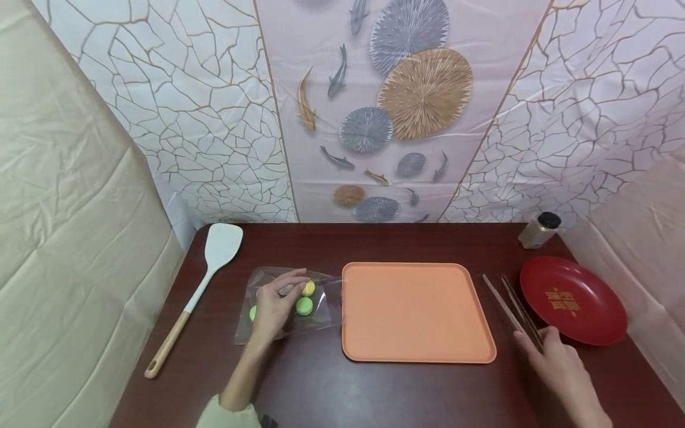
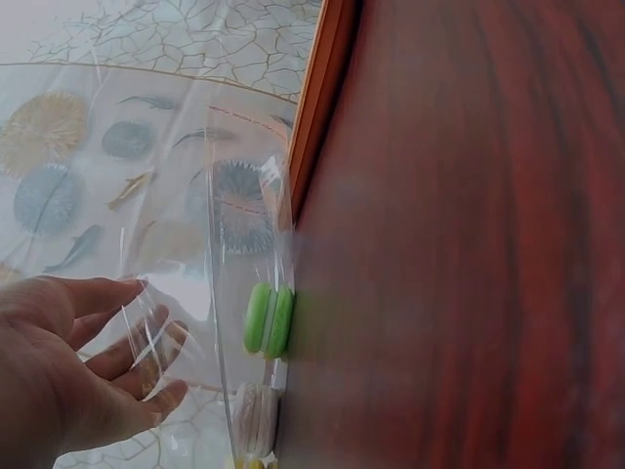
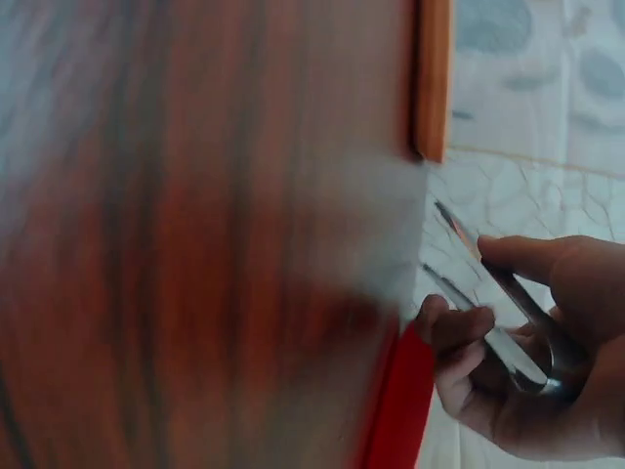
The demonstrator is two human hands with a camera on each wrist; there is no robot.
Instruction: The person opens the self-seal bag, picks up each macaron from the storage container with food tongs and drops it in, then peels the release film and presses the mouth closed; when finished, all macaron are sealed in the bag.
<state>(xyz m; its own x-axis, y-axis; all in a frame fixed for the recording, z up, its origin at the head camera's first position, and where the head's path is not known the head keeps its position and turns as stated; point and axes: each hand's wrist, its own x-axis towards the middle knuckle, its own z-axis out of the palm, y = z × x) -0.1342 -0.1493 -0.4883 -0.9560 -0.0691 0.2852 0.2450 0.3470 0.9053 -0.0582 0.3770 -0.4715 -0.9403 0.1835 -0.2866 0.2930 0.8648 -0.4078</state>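
Left hand (image 1: 274, 304): we see it pinching the clear bag (image 1: 327, 321) beneath it, presumably to hold film off the macarons (image 1: 304, 306) inside. Right hand (image 1: 562, 365): gripping metal tongs (image 1: 503, 304), arms parted, likely for squeezing room. Orange tray (image 1: 417, 312): between both hands. Red plate (image 1: 588, 297): just beyond right hand.

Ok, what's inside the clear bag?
Through the clear bag I see two green macarons, a yellow one and a pale one. The left hand covers part, so others could be hidden.
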